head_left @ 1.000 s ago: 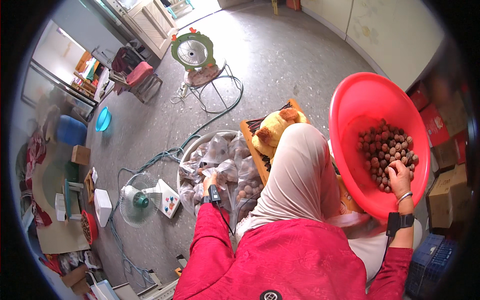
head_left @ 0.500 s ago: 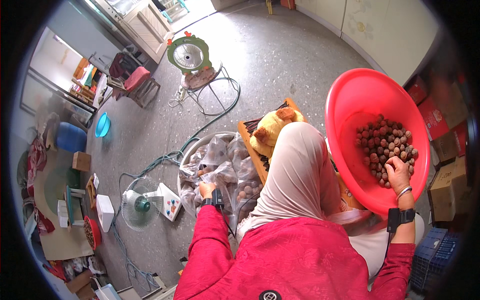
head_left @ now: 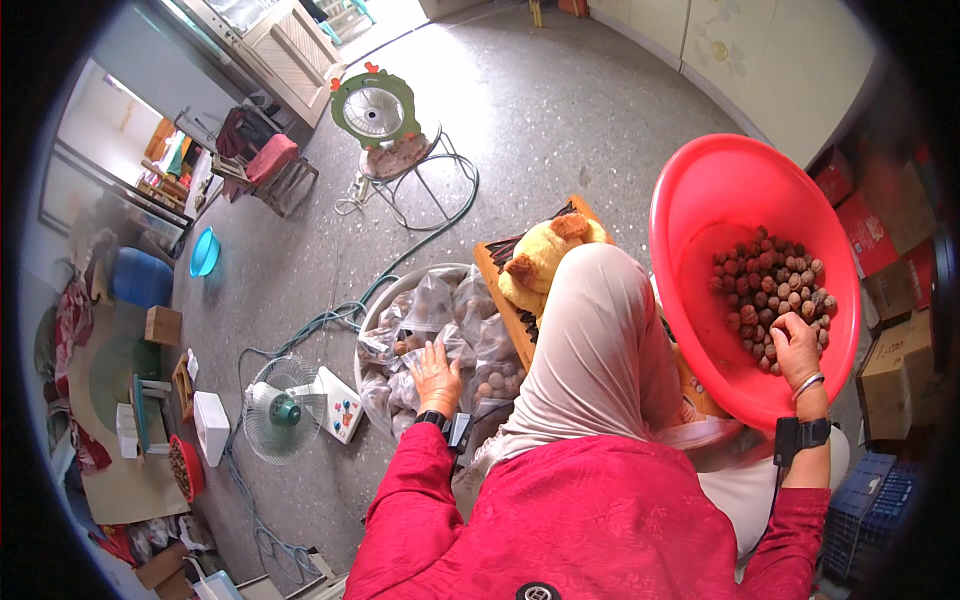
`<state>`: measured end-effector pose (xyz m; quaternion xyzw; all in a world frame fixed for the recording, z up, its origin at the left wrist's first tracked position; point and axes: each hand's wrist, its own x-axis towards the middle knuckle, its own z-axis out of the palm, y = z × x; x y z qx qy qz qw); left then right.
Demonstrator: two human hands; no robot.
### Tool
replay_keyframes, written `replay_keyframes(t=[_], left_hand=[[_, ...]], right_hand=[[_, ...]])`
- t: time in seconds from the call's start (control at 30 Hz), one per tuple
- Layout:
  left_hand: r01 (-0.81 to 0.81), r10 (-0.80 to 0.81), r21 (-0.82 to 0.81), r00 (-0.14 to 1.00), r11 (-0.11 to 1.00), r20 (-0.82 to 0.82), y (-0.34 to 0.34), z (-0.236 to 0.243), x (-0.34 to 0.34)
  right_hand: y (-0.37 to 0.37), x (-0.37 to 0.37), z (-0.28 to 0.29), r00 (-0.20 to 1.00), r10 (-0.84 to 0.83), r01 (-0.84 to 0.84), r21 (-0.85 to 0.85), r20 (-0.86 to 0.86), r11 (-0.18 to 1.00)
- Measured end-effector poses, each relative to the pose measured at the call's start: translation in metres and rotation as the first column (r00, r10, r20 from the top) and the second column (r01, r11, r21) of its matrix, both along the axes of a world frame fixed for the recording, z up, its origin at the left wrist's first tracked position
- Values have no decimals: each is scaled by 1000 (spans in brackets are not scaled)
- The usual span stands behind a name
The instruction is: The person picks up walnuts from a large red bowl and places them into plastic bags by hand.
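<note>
My left hand (head_left: pixel 436 382) is open, its fingers spread over clear plastic bags (head_left: pixel 428 312) of round brown walnuts. The bags are heaped in a wide, pale round tub (head_left: pixel 383 298) to the left of my knee. On my right, a large red basin (head_left: pixel 700 185) is tilted, with loose walnuts (head_left: pixel 765 285) gathered in its lower part. Inside it, my right hand (head_left: pixel 798 352) is at the near edge of the pile, thumb and fingers pressed together. Whatever sits between those fingertips is hidden.
A yellow plush toy (head_left: pixel 545 260) rests on a wooden seat (head_left: pixel 512 325) between tub and knee. Left of the tub are a fan (head_left: pixel 285 412), a white box (head_left: pixel 340 405) and a trailing hose (head_left: pixel 305 335). A green fan (head_left: pixel 373 110) stands ahead. Cardboard boxes (head_left: pixel 898 375) stack at right.
My left hand has drawn back slightly from the bags, turned, and gone from curled to spread fingers. My right hand keeps its place in the basin.
</note>
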<state>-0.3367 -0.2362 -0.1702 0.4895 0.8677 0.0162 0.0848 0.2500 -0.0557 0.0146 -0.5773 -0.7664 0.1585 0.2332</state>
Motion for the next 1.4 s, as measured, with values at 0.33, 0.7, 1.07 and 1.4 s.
replay_keyframes(t=[0.33,0.7,1.07,1.4], left_hand=[[-35,39,-103,999,994,35,37,-6,-14],[-43,50,-131,997,990,52,6,-17,7],[55,-49,-135,998,989,42,28,-24,-29],[-123,-505,729,644,673,575,190,101,74]], right_hand=[[0,-2,-3,999,-16,18,-50,44,999],[1,-5,-5,998,0,2,-26,63,1000],[2,11,-7,999,32,-31,146,-7,989],[-1,-5,11,985,-155,157,-31,73,987]])
